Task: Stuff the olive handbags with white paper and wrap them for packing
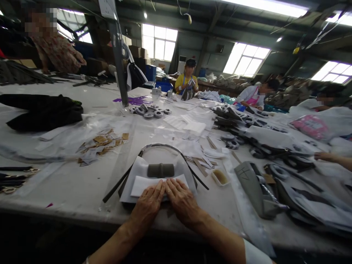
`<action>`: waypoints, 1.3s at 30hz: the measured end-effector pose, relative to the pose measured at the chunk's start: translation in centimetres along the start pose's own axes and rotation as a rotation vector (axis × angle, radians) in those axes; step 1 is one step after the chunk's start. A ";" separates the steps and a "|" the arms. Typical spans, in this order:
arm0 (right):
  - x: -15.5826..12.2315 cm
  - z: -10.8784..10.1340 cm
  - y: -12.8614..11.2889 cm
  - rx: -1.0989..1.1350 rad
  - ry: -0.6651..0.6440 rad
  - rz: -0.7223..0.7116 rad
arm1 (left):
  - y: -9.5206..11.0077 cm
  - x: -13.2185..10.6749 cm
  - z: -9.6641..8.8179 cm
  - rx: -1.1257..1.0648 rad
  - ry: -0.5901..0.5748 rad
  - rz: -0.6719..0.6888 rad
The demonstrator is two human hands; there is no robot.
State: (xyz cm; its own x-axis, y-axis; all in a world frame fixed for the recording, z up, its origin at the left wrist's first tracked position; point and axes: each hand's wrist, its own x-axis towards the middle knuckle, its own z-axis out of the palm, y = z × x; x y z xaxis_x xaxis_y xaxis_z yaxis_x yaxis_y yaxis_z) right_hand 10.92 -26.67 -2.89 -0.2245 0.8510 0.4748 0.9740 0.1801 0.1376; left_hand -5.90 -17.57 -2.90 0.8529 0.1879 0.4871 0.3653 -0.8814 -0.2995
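A dark handbag (123,187) lies on the table in front of me, its handle (162,145) arching away at the far side. White wrapping sheet (180,167) covers most of the bag, leaving a grey-green panel (161,170) showing in the middle. Across the near part is a folded white sheet (140,185). My left hand (150,200) rests flat on this folded sheet, fingers stretched forward. Beside it, my right hand (183,200) also lies flat with fingers extended, the two hands' fingertips almost meeting. Dark strap ends (117,187) stick out at the bag's sides.
A small tub (220,177) of yellowish stuff stands right of the bag. Further right are grey bags (253,189) and a pile of wrapped pieces (231,117). Left lie brown tags (103,143) and black cloth (44,112). Wrapped rings (150,111) sit near a post (118,58). Co-workers (188,80) are around the table.
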 end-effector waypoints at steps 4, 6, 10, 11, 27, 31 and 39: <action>0.7 -1.2 0.9 0.126 -0.067 0.006 | -0.7 0.3 0.2 -0.011 0.003 0.016; 0.9 -1.4 0.9 0.173 -0.089 0.024 | -0.7 0.4 0.6 -0.049 0.011 0.014; 0.6 -1.1 0.6 0.181 0.023 0.078 | -0.3 0.3 1.6 -0.083 0.116 -0.037; 0.4 -1.1 0.5 0.185 0.062 0.086 | -0.2 0.2 1.8 -0.083 0.159 -0.046; -4.1 -6.4 2.8 0.438 0.182 0.202 | -1.2 -0.5 2.1 -0.111 0.220 0.072; -12.7 -10.0 5.4 0.312 0.340 0.589 | -1.3 -0.2 1.7 -0.181 0.187 0.083; -32.9 -10.9 0.4 0.147 0.096 1.234 | -1.4 0.1 1.3 -0.281 0.138 0.057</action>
State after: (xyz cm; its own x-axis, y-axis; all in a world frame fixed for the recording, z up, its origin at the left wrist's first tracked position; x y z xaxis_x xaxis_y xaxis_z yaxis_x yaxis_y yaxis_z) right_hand 18.32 -59.99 -9.02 0.8468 0.4522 0.2801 0.5284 -0.6544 -0.5408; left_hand -5.77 -15.76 -3.52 0.8033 0.0915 0.5885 0.1848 -0.9777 -0.1002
